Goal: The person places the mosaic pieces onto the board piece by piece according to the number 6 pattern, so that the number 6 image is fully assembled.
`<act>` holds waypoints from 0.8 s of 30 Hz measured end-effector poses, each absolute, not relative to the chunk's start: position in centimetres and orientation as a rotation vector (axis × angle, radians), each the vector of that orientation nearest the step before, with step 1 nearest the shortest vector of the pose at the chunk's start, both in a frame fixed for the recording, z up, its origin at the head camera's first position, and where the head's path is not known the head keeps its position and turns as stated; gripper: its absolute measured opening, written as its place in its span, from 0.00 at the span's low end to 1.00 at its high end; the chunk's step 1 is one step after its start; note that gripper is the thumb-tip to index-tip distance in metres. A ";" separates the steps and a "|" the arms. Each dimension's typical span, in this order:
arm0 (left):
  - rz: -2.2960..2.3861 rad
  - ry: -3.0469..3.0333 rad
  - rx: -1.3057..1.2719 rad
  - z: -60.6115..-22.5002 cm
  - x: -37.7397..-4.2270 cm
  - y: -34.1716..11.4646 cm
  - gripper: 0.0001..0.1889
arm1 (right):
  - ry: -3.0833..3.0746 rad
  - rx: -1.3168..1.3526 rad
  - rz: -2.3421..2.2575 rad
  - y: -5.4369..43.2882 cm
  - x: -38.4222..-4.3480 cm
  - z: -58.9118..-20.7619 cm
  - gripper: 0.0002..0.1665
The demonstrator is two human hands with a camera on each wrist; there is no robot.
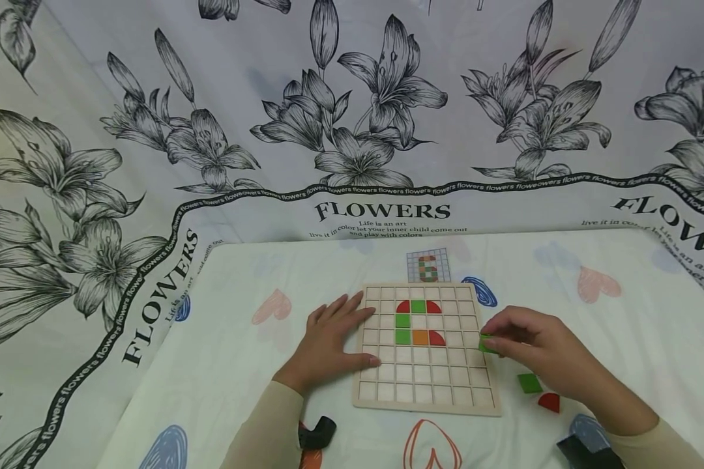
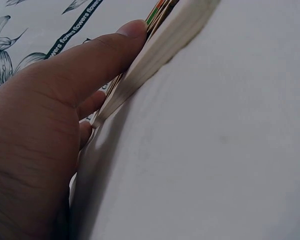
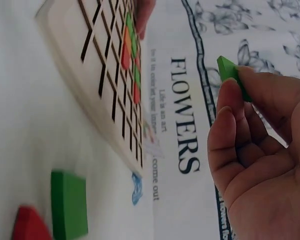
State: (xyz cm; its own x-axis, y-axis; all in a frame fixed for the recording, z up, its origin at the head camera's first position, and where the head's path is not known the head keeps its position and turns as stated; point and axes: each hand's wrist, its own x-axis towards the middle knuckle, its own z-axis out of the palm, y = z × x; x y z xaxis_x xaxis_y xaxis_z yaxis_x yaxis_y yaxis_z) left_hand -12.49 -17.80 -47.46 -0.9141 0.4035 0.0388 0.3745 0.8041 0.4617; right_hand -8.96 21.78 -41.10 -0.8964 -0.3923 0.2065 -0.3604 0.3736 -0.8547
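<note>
A wooden grid board (image 1: 425,393) lies on the table. Red quarter-round pieces (image 1: 434,307), green squares (image 1: 402,329) and an orange square (image 1: 420,337) fill several of its upper cells. My left hand (image 1: 331,342) rests along the board's left edge with fingers spread and thumb on the rim; in the left wrist view the thumb (image 2: 100,60) lies over that edge. Just off the board's right edge, my right hand (image 1: 540,345) pinches a green square block (image 3: 232,75) between thumb and fingertips, raised above the table in the right wrist view.
To the right of the board lie a loose green block (image 1: 529,383) and a red quarter-round piece (image 1: 549,402). Behind the board is a gridded pattern card (image 1: 413,266) with a coloured design. A flower-printed cloth (image 1: 352,124) hangs at the back.
</note>
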 end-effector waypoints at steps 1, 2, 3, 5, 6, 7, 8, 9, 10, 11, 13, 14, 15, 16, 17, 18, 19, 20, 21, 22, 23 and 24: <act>0.730 2.925 0.632 -47.4 -12.5 -17.8 0.50 | 2.580 -0.718 -1.586 21.4 -9.0 -41.0 0.09; 0.728 2.926 0.633 -47.4 -12.5 -17.8 0.50 | 2.586 -0.728 -1.579 21.0 -9.1 -40.8 0.10; 0.728 2.926 0.633 -47.4 -12.5 -17.8 0.50 | 2.590 -0.742 -1.572 20.7 -9.2 -40.7 0.10; 0.726 2.927 0.632 -47.4 -12.4 -17.8 0.50 | 2.601 -0.758 -1.563 20.1 -9.3 -40.4 0.11; 0.729 2.926 0.632 -47.3 -12.4 -17.8 0.50 | 2.603 -0.761 -1.559 19.8 -9.4 -40.3 0.11; 0.729 2.925 0.631 -47.3 -12.5 -17.8 0.50 | 2.603 -0.765 -1.560 19.5 -9.5 -40.2 0.11; 0.730 2.924 0.631 -47.3 -12.5 -17.8 0.50 | 2.605 -0.777 -1.559 19.3 -9.6 -40.1 0.11; 0.729 2.924 0.628 -47.3 -12.5 -17.8 0.50 | 2.600 -0.788 -1.563 19.1 -9.7 -40.0 0.11; 0.729 2.924 0.628 -47.3 -12.5 -17.7 0.50 | 2.596 -0.789 -1.565 18.9 -9.7 -40.0 0.11; 0.729 2.924 0.627 -47.3 -12.5 -17.7 0.50 | 2.593 -0.791 -1.565 18.8 -9.8 -39.9 0.10; 0.726 2.927 0.626 -47.3 -12.4 -17.7 0.50 | 2.572 -0.783 -1.569 18.4 -10.0 -39.9 0.09; 0.727 2.928 0.626 -47.3 -12.4 -17.7 0.50 | 2.559 -0.767 -1.569 18.1 -10.1 -39.8 0.09; 0.728 2.929 0.627 -47.3 -12.4 -17.7 0.50 | 2.543 -0.755 -1.574 17.9 -10.2 -39.8 0.08; 0.730 2.930 0.630 -47.2 -12.4 -17.6 0.49 | 2.529 -0.739 -1.575 17.7 -10.3 -39.8 0.08; 0.732 2.930 0.631 -47.2 -12.4 -17.6 0.49 | 2.515 -0.724 -1.577 17.4 -10.4 -39.9 0.08; 0.733 2.930 0.633 -47.2 -12.4 -17.6 0.49 | 2.499 -0.716 -1.581 17.1 -10.5 -40.0 0.07; 0.736 2.929 0.636 -47.3 -12.5 -17.6 0.49 | 2.487 -0.709 -1.581 16.8 -10.6 -40.0 0.07; 0.738 2.928 0.638 -47.2 -12.5 -17.7 0.49 | 2.475 -0.707 -1.584 16.6 -10.7 -40.0 0.07; 0.737 2.928 0.640 -47.3 -12.5 -17.7 0.49 | 2.467 -0.720 -1.586 16.3 -10.7 -40.1 0.07; 0.735 2.928 0.642 -47.3 -12.5 -17.7 0.49 | 2.459 -0.719 -1.589 16.0 -10.8 -40.2 0.07; 0.734 2.927 0.644 -47.3 -12.5 -17.7 0.49 | 2.451 -0.719 -1.593 15.7 -10.8 -40.3 0.07; 0.731 2.928 0.646 -47.3 -12.5 -17.7 0.49 | 2.444 -0.721 -1.594 15.4 -10.8 -40.4 0.06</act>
